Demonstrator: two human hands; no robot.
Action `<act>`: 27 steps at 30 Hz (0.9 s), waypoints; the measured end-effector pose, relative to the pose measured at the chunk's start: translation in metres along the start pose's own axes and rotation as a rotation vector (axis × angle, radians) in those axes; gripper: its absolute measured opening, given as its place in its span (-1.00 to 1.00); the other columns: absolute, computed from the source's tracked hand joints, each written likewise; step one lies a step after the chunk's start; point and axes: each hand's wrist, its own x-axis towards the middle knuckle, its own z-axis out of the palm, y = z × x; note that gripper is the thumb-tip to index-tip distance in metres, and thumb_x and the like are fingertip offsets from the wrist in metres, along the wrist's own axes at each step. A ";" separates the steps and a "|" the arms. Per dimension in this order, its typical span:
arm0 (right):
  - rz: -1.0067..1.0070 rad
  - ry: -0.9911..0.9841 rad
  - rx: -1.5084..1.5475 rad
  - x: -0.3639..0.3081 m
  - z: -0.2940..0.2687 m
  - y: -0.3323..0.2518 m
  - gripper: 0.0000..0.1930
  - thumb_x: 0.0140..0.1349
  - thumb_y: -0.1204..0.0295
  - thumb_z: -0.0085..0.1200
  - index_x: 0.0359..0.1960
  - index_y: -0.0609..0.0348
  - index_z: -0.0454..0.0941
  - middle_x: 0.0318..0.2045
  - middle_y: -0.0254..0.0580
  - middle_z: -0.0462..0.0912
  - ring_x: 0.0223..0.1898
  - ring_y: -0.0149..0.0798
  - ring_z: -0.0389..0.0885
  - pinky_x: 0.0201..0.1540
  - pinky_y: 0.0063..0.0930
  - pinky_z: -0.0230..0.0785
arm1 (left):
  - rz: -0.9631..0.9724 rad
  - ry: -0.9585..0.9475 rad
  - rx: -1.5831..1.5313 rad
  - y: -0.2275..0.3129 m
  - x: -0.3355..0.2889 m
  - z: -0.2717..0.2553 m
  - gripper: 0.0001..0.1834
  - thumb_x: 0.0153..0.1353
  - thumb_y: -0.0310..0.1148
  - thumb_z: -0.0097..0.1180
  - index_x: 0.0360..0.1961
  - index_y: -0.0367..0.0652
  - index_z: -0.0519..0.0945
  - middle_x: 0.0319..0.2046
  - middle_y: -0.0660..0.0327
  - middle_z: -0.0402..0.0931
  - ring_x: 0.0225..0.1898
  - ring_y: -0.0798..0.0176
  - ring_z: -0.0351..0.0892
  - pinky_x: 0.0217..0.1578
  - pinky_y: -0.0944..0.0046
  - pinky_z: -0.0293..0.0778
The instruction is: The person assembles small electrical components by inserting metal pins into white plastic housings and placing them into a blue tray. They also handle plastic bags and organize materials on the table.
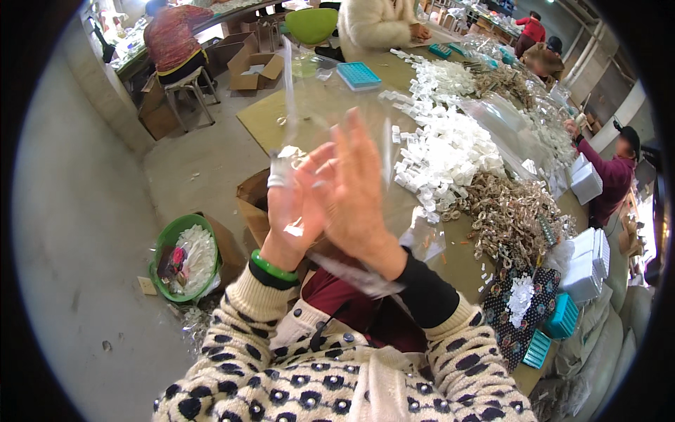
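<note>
Above my lap and near the table edge, my left hand (299, 204) and my right hand (357, 190) are close together and partly blurred. A clear plastic bag (358, 276) hangs about them; its film shows below my right wrist and its pale edges rise past my fingers. My left palm faces up with the bag seemingly against it, and white wrapping (279, 174) circles one of its digits. The right fingers are stretched out, pointing away from me. A bright white patch on the left palm may be a small piece or glare.
White plastic pieces (450, 144) and brownish coiled parts (517, 218) are heaped on the table (260, 123) at right. A teal tray (358, 75) sits beyond my hands. A green basket (156, 264) stands on the floor at left. Several people work around.
</note>
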 end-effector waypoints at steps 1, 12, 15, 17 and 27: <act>-0.004 -0.085 -0.010 -0.009 0.007 -0.016 -0.28 0.42 -0.02 -0.19 0.32 0.46 0.21 0.40 0.35 0.08 0.42 0.27 0.06 0.40 0.14 -0.15 | 0.059 0.169 0.077 -0.004 -0.005 0.002 -0.13 0.38 0.28 -0.28 0.42 -0.25 0.16 0.36 0.05 0.23 0.37 0.10 0.20 0.36 0.03 0.14; 0.151 -0.243 0.064 -0.001 0.047 -0.088 -0.37 0.47 0.16 -0.28 0.34 0.53 0.13 0.43 0.34 0.03 0.47 0.24 -0.04 0.47 0.10 -0.30 | 0.486 0.303 0.318 0.010 -0.046 0.005 -0.29 0.49 0.11 -0.34 0.47 -0.14 0.07 0.45 0.20 0.10 0.45 0.19 0.07 0.43 0.14 0.01; 0.003 -0.145 0.327 0.011 0.038 -0.090 -0.37 0.47 0.20 -0.24 0.36 0.53 0.10 0.41 0.36 0.07 0.49 0.24 -0.08 0.49 0.05 -0.32 | 0.335 0.385 0.331 0.019 -0.055 0.016 -0.28 0.49 0.12 -0.34 0.46 -0.17 0.09 0.44 0.19 0.12 0.44 0.19 0.09 0.44 0.16 -0.01; 0.218 -0.218 0.351 0.029 0.047 -0.068 -0.35 0.47 0.18 -0.24 0.38 0.53 0.07 0.41 0.37 0.06 0.50 0.23 -0.11 0.50 0.00 -0.34 | 0.216 0.448 0.269 0.018 -0.056 0.018 -0.27 0.49 0.11 -0.34 0.47 -0.19 0.07 0.45 0.15 0.10 0.46 0.18 0.05 0.44 0.19 -0.01; 0.225 -0.101 0.585 -0.023 0.062 -0.094 -0.52 0.36 0.24 0.03 0.12 0.44 0.47 0.18 0.27 0.46 0.25 0.21 0.37 0.29 -0.15 0.21 | 0.550 0.315 0.796 0.043 -0.074 0.001 -0.35 0.50 -0.06 -0.28 0.42 -0.31 0.15 0.41 0.05 0.18 0.42 0.14 0.17 0.39 0.14 0.12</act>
